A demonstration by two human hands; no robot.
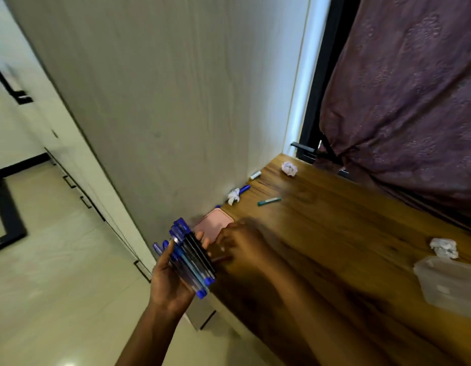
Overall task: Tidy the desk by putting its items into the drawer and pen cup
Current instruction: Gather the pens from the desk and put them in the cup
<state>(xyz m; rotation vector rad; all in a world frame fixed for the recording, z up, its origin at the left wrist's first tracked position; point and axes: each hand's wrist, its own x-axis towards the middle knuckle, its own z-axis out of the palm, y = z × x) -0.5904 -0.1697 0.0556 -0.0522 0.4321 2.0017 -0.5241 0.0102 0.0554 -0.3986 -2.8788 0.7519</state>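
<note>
Blue-capped pens (189, 257) fill the closed left hand (171, 281); the blurred right hand (242, 247) pinches a reddish pen (222, 258) beside them.

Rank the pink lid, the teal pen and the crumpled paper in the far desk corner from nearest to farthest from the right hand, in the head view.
From the right hand:
1. Pink lid, just beyond the hand, at the desk's left edge.
2. Teal pen, farther back, mid-desk.
3. Crumpled paper, far corner by the curtain.

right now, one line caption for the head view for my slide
Left hand holds a bundle of blue pens beside the wooden desk while the blurred right hand reaches over it.
</note>
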